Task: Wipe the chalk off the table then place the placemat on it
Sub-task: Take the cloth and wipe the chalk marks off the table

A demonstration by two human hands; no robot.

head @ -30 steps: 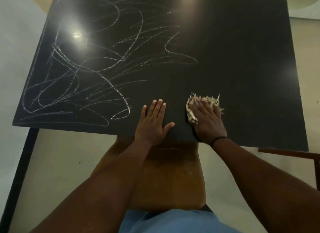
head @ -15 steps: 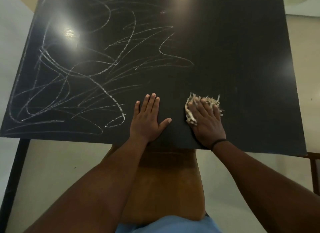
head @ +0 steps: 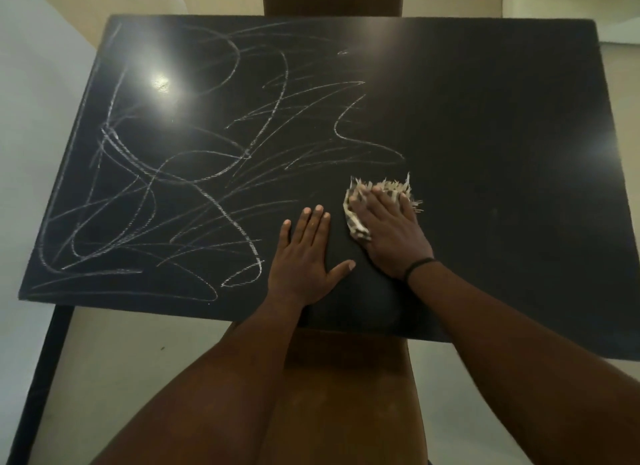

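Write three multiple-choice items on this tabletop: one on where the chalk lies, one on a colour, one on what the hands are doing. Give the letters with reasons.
1. Where do the chalk scribbles lie on the black table?
A. Mostly the left part
B. Only the right part
C. Only the near right corner

2. What colour is the band on the right wrist?
A. White
B. Black
C. Red

3. What is the right hand doing?
A. Hanging off the table
B. Holding a stick of chalk
C. Pressing flat on a frayed rag

Answers:
1. A: the white lines cover the left and middle, while the right part shows bare and dark.
2. B: a thin dark band circles that wrist.
3. C: its fingers lie spread over the pale rag on the tabletop, while the left hand rests flat beside it.
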